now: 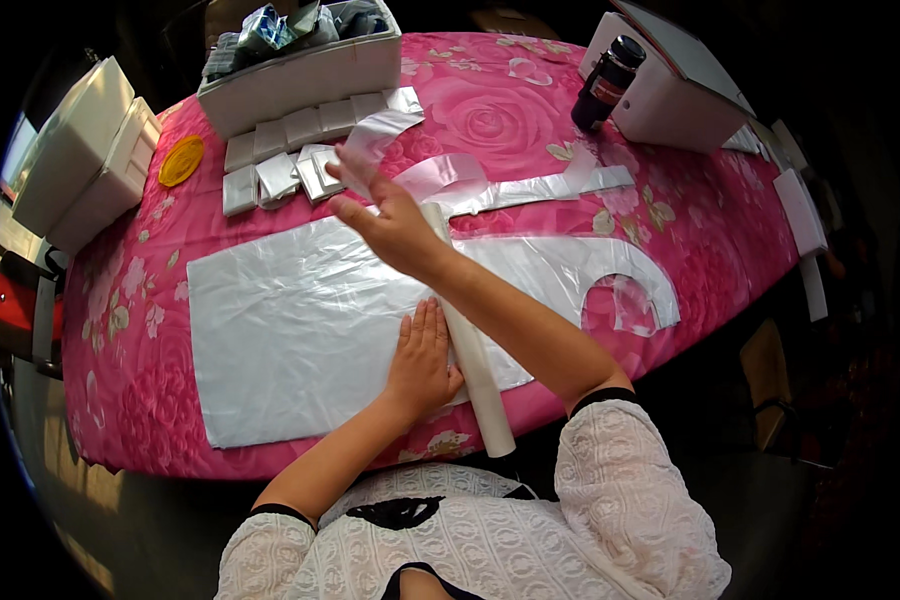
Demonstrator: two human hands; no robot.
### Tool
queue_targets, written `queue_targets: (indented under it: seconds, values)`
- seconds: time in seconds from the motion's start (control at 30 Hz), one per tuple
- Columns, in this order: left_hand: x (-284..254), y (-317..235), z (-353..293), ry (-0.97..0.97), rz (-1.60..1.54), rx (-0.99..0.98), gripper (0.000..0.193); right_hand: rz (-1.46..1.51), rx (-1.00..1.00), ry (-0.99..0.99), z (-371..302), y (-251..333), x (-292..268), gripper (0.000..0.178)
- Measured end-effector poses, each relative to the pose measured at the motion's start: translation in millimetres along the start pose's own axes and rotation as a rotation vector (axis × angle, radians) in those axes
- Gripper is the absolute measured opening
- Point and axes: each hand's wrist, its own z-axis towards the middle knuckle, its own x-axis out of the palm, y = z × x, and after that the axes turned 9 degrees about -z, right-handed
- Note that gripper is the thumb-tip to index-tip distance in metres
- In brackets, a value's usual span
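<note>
A shiny white plastic apron (280, 320) lies flat on the table, its curved neck opening toward the right. My left hand (420, 360) rests flat on it, fingers stretched out and close together, beside a pale tube-shaped roller (478, 375). The roller lies slantwise across the apron, its near end past the table edge. My right hand (395, 225) is above the roller's far end, fingers apart. By its fingertips is a loose, curled white plastic strip (380, 130); whether they touch, I cannot tell. My right forearm crosses over the roller and hides part of the apron.
Folded white packets (240, 190) lie in rows before a white foam box (300, 85) stuffed with packages. A yellow lid (181, 161) and more foam boxes (85, 150) are at left. A dark bottle (607, 85) stands by a white box (670, 95) at right. Plastic strips (515, 192) lie beyond the apron.
</note>
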Motion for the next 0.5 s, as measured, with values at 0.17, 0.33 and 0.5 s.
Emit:
queue_targets:
  seconds: [0.17,0.33,0.5]
  values:
    - [36.0,19.3,3.1,-0.189,0.23,0.096,0.076,-0.239,0.027,0.479,-29.1,-18.4,182.2,0.076]
    - [25.6,8.1,6.4,-0.091,0.028,0.059,0.071,-0.259,-0.265,0.558,-50.7,18.6,228.6,0.076]
    - [29.7,13.4,-6.0,-0.199,-0.017,0.027,0.069,-0.334,-0.447,0.572,-71.6,55.8,84.1,0.063]
